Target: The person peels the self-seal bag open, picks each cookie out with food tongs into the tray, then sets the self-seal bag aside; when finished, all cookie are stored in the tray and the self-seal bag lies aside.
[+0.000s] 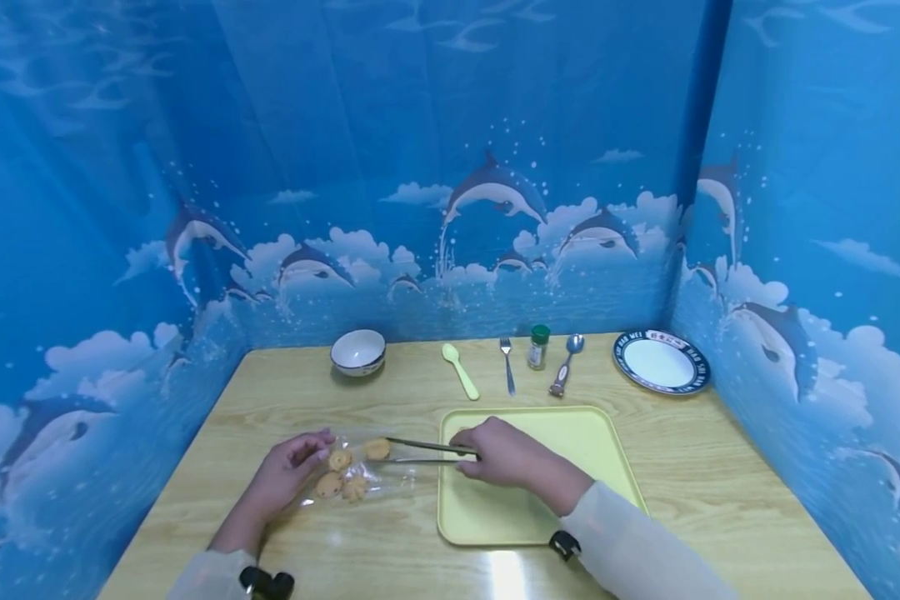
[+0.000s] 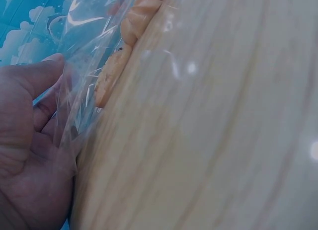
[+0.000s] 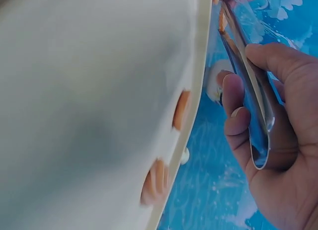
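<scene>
A clear plastic bag (image 1: 399, 481) lies on the table with several round cookies (image 1: 330, 484) inside. My left hand (image 1: 288, 468) holds its left edge; in the left wrist view the film runs between thumb and fingers. With my right hand (image 1: 501, 452) I grip metal tongs (image 1: 429, 447), their arms pointing left into the bag, the tips at the uppermost cookie (image 1: 377, 449). Beneath my right hand is a pale yellow tray (image 1: 585, 429). Two cookies (image 3: 155, 183) sit on that tray near its rim in the right wrist view, mostly hidden by my hand in the head view.
Along the back stand a white bowl (image 1: 358, 352), a light green spoon (image 1: 461, 371), a fork (image 1: 507, 367), a green-capped shaker jar (image 1: 538, 347), a metal spoon (image 1: 567, 365) and a dark-rimmed plate (image 1: 662, 362). Blue dolphin-print curtains (image 1: 420, 125) enclose the wooden table (image 1: 360, 558).
</scene>
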A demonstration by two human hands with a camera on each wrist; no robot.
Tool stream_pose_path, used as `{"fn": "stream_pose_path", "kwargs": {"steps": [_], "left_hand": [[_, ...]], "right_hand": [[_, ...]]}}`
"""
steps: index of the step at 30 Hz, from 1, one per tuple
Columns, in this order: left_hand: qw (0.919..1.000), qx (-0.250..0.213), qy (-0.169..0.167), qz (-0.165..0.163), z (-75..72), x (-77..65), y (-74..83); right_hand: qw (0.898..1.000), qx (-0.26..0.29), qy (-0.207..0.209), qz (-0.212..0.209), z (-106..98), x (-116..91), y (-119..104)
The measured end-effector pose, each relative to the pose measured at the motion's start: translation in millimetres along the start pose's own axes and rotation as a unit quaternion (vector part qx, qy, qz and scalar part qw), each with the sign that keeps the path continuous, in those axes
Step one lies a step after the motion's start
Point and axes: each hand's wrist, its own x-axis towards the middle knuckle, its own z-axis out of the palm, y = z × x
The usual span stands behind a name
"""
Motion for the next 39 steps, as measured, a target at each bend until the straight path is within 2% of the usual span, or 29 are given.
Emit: {"fn": "stream_pose_path", "kwargs": {"steps": [5,11,18,25,31,39], "left_hand": [[1.0,-0.002,-0.001,-0.001,0.1,-0.6,-0.2],[0.9999,-0.009,0.006,0.001,0.5,-0.1,-3.3],[0.9999,-0.006,0.006,0.011,3.0,0.3,-7.8],[1.0,-0.006,0.001,0.002,1.8,0.8,-6.4],[0.9999,-0.003,0.004,0.012,0.9,1.7,-5.4],[0.9999,-0.003,0.006,0.012,0.6,1.1,-5.2]], "right_hand": [[1.0,0.015,0.001,0.017,-8.7,-27.7,11.3],[0.999,0.018,0.033,0.034,-17.6,-66.5,35.9],[0.992,0.04,0.047,0.106,-31.4,-123.9,67.8],[0.988,0.024,0.112,0.107,-38.7,-174.6,95.0],[0.98,-0.007,0.15,0.135,-40.2,-200.7,112.4],[0.975,-0.01,0.144,0.17,-42.1,-218.4,123.6]]}}
